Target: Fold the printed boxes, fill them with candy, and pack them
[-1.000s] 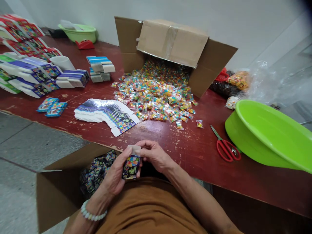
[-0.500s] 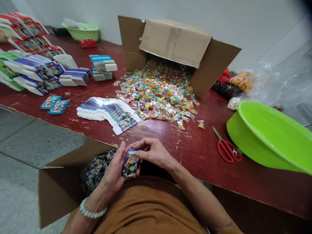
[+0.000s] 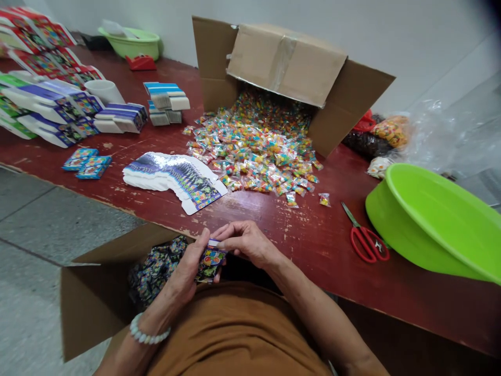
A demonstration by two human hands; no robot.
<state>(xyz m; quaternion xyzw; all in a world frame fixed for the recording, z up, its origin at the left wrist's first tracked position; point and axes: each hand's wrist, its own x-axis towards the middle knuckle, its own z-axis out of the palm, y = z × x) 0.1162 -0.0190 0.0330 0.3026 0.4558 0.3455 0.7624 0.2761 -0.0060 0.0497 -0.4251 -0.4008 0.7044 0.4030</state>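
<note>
A small purple candy box (image 3: 211,262) with colourful print is held upright over my lap, just off the table's front edge. My left hand (image 3: 191,261) wraps its side, thumb along the edge. At its top, my right hand (image 3: 246,243) pinches the white flap with thumb and fingers. Beyond my hands a fanned stack of flat purple cartons (image 3: 176,180) lies on the red table (image 3: 313,250). Below on the left, an open cardboard box (image 3: 94,297) holds many dark printed packets (image 3: 156,271).
Clear candy sachets (image 3: 258,151) spill from a tipped carton (image 3: 285,62). Red-handled scissors (image 3: 368,243) lie beside a green basin (image 3: 430,224) at right. Two blue boxes (image 3: 94,167) and stacked cartons (image 3: 58,109) sit at left. Plastic bags (image 3: 442,136) lie behind the basin.
The candy box has tilted a little, and its top flap shows whiter under my right fingers. Both hands stay around it. The view has shifted slightly.
</note>
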